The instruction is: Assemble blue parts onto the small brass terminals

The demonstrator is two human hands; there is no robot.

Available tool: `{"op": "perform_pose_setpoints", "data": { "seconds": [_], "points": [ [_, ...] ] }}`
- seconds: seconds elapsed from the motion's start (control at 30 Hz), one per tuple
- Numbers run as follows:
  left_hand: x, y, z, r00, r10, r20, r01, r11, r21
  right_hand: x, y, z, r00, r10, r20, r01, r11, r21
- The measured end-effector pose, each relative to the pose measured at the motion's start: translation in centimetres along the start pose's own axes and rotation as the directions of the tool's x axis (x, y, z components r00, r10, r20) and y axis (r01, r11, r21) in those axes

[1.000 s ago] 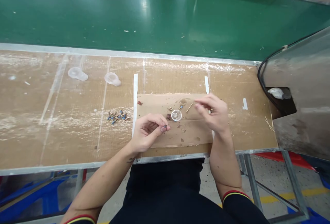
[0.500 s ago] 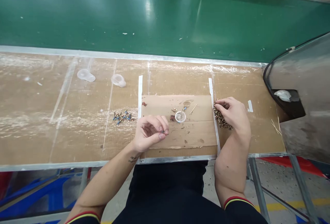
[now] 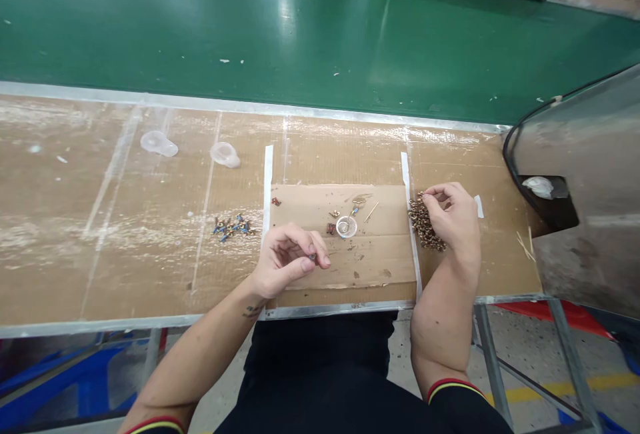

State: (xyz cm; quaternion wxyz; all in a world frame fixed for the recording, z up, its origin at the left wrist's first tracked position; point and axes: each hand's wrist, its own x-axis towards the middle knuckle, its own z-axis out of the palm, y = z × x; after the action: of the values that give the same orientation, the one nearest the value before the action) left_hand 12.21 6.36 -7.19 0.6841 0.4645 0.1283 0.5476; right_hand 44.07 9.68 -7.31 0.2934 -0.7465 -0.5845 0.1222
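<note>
Over the left part of the cardboard sheet [image 3: 370, 257], my left hand [image 3: 287, 257] pinches a tiny dark metal piece [image 3: 313, 257] between thumb and forefinger. My right hand [image 3: 453, 214] is at the pile of small brass-coloured parts [image 3: 425, 227], thumb and forefinger closed together at its upper edge. Whatever those fingertips hold is too small to make out. Between the hands, a small clear cup [image 3: 346, 227] stands on the sheet with a thin tool leaning in it. A few brass bits [image 3: 335, 214] and dark red pieces [image 3: 331, 228] lie beside the cup.
Left of the sheet lies a heap of blue and brass parts [image 3: 234, 227]. Two translucent plastic pieces [image 3: 159, 143] sit farther back. White tape strips [image 3: 267, 181] flank the sheet. Thin sticks [image 3: 525, 246] lie at right by a metal housing [image 3: 595, 234]. A green surface [image 3: 300, 41] runs behind.
The view has shifted slightly. My right thumb and forefinger have moved a little along the top of the brass pile. My left hand still pinches its small piece, fingers slightly rearranged.
</note>
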Motion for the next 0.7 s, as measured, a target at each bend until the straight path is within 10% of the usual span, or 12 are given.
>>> {"op": "perform_pose_setpoints", "data": {
  "seconds": [0.33,0.7],
  "points": [
    [-0.1,-0.3,0.2,0.984,-0.092,-0.152,0.118,0.977,0.175,-0.2,-0.4,-0.2,0.997,0.052,-0.066,-0.027,0.940,0.339],
    [0.3,-0.8,0.9,0.987,-0.054,-0.153,0.087,0.971,0.224,-3.7,-6.0,1.6,0.979,-0.202,0.023,0.108,0.611,0.784]
  ]
}}
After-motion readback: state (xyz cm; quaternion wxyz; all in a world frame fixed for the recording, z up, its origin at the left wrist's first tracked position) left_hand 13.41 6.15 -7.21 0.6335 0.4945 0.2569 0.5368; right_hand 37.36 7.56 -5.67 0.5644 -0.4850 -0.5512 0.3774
